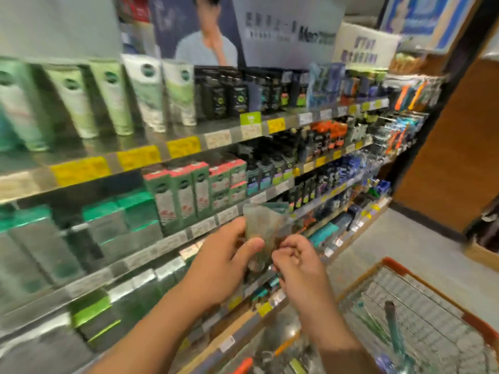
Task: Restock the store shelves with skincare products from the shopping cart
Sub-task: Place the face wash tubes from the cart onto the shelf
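Hands raised near shelf front | left hand (224, 261) fingers and thumb curled round blurred pale green packet (266, 230) | right hand (297, 261) fingertips pinch its lower edge | wire shopping cart (421, 314) near right

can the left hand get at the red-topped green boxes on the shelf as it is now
Probably not right away. The left hand grips a greenish pack, which the right hand also pinches low down. The red-topped green boxes stand just up and left with nothing between, so the path is free, but the hand is full.
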Motion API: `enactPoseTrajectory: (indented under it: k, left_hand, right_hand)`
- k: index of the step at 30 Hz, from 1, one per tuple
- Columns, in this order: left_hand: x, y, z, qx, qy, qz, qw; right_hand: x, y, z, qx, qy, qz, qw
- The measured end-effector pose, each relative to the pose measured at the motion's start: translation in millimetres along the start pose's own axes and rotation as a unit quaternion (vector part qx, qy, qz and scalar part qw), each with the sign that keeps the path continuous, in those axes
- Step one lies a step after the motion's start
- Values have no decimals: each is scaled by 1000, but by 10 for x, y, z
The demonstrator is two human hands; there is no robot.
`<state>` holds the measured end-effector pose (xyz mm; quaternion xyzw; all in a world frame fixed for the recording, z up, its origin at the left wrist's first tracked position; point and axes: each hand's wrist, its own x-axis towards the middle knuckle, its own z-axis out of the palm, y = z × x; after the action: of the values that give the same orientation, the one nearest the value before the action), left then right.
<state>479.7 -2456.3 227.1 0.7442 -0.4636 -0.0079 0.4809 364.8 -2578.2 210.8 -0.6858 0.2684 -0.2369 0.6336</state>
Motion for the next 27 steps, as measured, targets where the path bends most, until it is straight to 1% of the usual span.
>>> enactPoseTrajectory:
  k: [2,5,12,14,18,21,27]
  left_hand:
    - [-102,-44,-377,-12,34,-26,999]
    - [-244,-134,-911,-51,74,-50,995]
    - [-700,-361,-2009,-15,161,-58,985]
    - [-806,-392,-2263,-7,174,-70,982]
    - [-976,-413,-2680,-5,228,-91,969]
    - [-1086,-464,-2978,-9,265,-106,958]
    - [-1159,-549,-3466,9,311,-122,942]
  right_hand:
    - [-22,-107,337,-15,-31,-34,999]
    - [-83,-284,836,-51,-100,-74,991]
    - [-273,-665,1924,-77,-205,-154,963]
    - [-326,-764,2196,-94,-218,-174,956]
    - [-381,-940,2668,-115,-249,-220,936]
    - [-359,-1057,3010,-104,-288,-242,921]
    - [-255,-1191,3646,-69,-307,-294,903]
